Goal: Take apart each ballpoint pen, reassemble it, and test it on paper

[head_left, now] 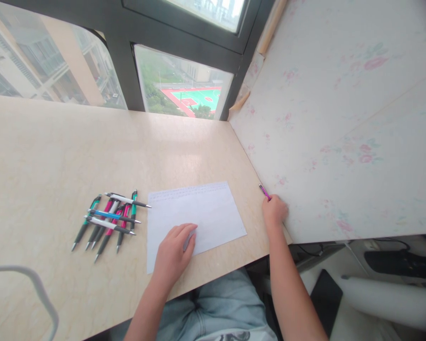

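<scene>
A white sheet of paper (199,213) lies on the beige desk (57,156). My left hand (173,253) rests flat on the sheet's lower edge, fingers loosely apart and holding nothing. My right hand (275,210) sits at the desk's right edge beside the wall, closed around a pink pen (264,191) whose end sticks up and left from the fist. A heap of several pens (108,220) in teal, pink, blue and white lies on the desk to the left of the paper, untouched.
A flowered wall panel (341,132) stands along the desk's right side. Windows (181,90) run behind the desk. A thin grey curved bar (31,284) crosses the lower left. Below the desk edge are my jeans (216,303), a dark flat object and cables.
</scene>
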### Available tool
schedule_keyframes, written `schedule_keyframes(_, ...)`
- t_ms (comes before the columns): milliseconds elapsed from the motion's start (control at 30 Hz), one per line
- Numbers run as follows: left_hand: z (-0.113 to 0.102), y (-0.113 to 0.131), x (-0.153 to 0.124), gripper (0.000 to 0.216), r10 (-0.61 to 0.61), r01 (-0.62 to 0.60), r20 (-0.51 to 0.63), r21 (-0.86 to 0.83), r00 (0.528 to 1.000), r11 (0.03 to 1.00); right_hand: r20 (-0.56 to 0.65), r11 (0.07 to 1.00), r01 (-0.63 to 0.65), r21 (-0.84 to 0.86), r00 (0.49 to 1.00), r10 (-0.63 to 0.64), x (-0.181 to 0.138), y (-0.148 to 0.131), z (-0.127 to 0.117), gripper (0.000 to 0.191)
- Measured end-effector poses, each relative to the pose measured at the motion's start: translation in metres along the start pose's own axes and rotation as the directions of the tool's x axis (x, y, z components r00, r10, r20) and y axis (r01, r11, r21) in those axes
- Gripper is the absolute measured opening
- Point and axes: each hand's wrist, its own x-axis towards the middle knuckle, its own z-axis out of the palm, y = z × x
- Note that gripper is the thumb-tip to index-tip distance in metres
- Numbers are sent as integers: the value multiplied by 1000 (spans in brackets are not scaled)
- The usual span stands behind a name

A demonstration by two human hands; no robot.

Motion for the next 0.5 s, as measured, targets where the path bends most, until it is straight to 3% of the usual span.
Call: schedule_keyframes(500,-4,3,-2,21,-5,5,14,-44,1000,999,-86,997,-62,41,994,66,-8,2,5,36)
